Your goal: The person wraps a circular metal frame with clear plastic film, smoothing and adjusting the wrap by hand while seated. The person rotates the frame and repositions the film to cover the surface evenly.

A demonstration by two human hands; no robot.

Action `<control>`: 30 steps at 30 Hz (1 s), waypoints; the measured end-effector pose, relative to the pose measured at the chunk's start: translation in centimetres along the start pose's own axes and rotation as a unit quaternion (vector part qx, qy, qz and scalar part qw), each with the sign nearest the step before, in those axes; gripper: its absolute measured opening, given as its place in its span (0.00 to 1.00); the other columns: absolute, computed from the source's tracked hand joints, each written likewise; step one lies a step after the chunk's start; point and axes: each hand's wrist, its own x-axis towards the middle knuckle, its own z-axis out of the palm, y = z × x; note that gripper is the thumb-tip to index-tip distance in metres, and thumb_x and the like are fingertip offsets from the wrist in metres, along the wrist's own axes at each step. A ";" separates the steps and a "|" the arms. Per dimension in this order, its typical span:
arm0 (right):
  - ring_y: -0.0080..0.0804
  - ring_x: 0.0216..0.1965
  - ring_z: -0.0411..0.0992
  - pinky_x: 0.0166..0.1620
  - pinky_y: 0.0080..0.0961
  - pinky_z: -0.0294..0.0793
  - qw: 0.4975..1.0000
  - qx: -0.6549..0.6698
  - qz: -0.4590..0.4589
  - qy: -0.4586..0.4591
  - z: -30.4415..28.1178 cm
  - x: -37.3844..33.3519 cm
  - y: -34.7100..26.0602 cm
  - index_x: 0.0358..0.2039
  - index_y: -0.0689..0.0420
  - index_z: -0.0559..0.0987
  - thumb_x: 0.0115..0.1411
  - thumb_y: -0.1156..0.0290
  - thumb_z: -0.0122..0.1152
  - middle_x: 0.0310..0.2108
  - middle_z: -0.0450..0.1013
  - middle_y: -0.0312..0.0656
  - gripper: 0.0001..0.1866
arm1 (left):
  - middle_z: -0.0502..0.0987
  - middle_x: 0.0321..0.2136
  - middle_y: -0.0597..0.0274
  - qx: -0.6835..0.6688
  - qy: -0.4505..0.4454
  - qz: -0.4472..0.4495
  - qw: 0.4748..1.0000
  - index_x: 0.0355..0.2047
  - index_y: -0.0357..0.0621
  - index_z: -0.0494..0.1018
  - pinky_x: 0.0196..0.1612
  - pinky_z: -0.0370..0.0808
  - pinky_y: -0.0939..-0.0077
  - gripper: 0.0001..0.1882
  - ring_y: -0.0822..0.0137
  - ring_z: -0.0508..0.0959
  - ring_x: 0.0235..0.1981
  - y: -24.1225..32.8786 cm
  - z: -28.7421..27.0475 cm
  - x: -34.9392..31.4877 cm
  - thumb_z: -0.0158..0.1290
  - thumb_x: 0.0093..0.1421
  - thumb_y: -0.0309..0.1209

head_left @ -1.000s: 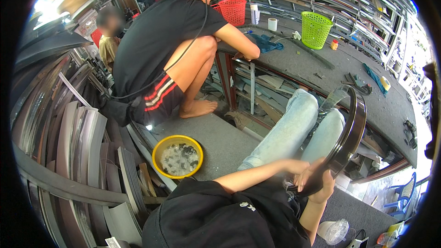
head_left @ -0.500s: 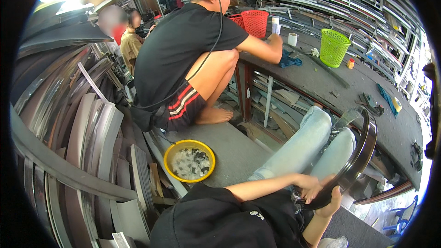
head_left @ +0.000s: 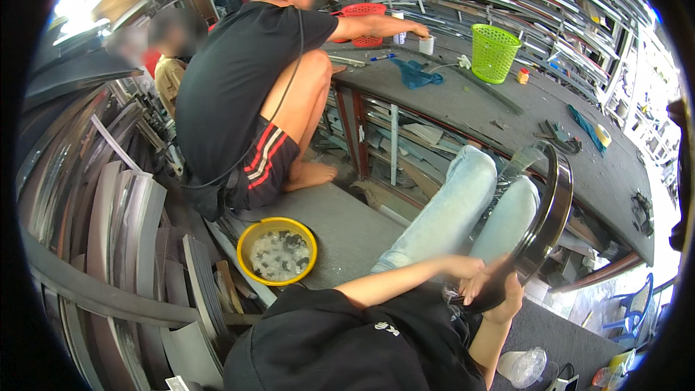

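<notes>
A glossy dark curved strip [head_left: 548,237] arcs up from my lap past my knees. My right hand [head_left: 507,300] is wrapped round its lower end, the thumb standing up along the outer side. On the inner side, my left hand [head_left: 467,275] has its fingers bent down against the same end. Whether they pinch the strip or film cannot be made out. Clear plastic film [head_left: 523,159] hangs near the strip's upper end by my knees, and more crumpled film [head_left: 452,294] lies beside my left fingers.
Left of my legs stands a yellow basin [head_left: 313,261] of clear and dark bits. A crouching co-worker [head_left: 239,94] reaches over the dark table [head_left: 463,112] to a white cup [head_left: 426,45]. A green basket [head_left: 495,54] stands there too. Curved panels [head_left: 101,210] crowd the left; a plastic cup [head_left: 525,368] is behind my right arm.
The view has shifted, so most things sit further left. The co-worker's arm has stretched out to the white cup. My hands stay at the strip's lower end.
</notes>
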 end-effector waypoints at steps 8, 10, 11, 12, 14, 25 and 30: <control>0.40 0.13 0.70 0.17 0.31 0.73 1.000 -0.023 -0.007 -0.011 0.4 0.3 -0.4 0.33 0.71 0.68 0.61 0.51 0.56 0.14 0.69 0.53 0.28 | 0.78 0.36 0.56 -0.018 -0.030 -0.029 0.999 0.53 0.39 0.64 0.39 0.77 0.80 0.16 0.69 0.78 0.38 0.0 0.1 0.2 0.44 0.67 0.32; 0.40 0.13 0.71 0.17 0.31 0.74 0.999 -0.030 -0.011 -0.013 0.4 0.3 -0.4 0.33 0.71 0.69 0.61 0.51 0.56 0.14 0.70 0.53 0.27 | 0.78 0.36 0.56 -0.024 -0.037 -0.037 0.998 0.52 0.39 0.65 0.38 0.77 0.80 0.16 0.69 0.78 0.38 0.0 0.1 0.3 0.44 0.67 0.32; 0.40 0.13 0.71 0.17 0.31 0.74 0.999 -0.027 -0.010 -0.015 0.4 0.3 -0.5 0.33 0.70 0.69 0.61 0.51 0.56 0.14 0.70 0.53 0.27 | 0.78 0.36 0.56 -0.026 -0.042 -0.040 0.998 0.52 0.39 0.65 0.38 0.77 0.80 0.16 0.69 0.78 0.38 0.0 0.1 0.4 0.44 0.67 0.32; 0.40 0.13 0.71 0.18 0.31 0.74 0.999 -0.031 -0.011 -0.014 0.5 0.4 -0.5 0.33 0.70 0.69 0.61 0.52 0.56 0.14 0.70 0.53 0.27 | 0.78 0.36 0.56 -0.030 -0.046 -0.044 0.998 0.52 0.39 0.65 0.38 0.77 0.80 0.16 0.69 0.78 0.37 0.0 0.2 0.4 0.44 0.67 0.32; 0.40 0.13 0.71 0.18 0.30 0.74 0.999 -0.033 -0.009 -0.019 0.4 0.3 -0.5 0.33 0.70 0.69 0.62 0.52 0.56 0.15 0.70 0.53 0.27 | 0.78 0.35 0.56 -0.034 -0.054 -0.050 0.997 0.51 0.39 0.65 0.38 0.77 0.80 0.15 0.69 0.78 0.37 0.1 0.2 0.6 0.44 0.67 0.32; 0.39 0.14 0.71 0.18 0.30 0.74 0.999 -0.030 0.006 -0.025 0.3 0.2 -0.7 0.34 0.70 0.69 0.62 0.51 0.56 0.15 0.71 0.53 0.28 | 0.78 0.34 0.56 -0.049 -0.045 -0.064 0.996 0.49 0.39 0.66 0.36 0.77 0.80 0.14 0.69 0.79 0.35 -0.3 -0.5 0.5 0.44 0.66 0.33; 0.39 0.15 0.72 0.19 0.31 0.75 0.999 -0.039 -0.005 -0.032 0.4 0.3 -1.0 0.34 0.70 0.70 0.61 0.50 0.57 0.16 0.71 0.53 0.28 | 0.78 0.33 0.56 -0.038 -0.010 -0.048 0.998 0.47 0.39 0.67 0.36 0.77 0.80 0.13 0.69 0.79 0.34 -0.5 -1.4 -0.2 0.44 0.66 0.33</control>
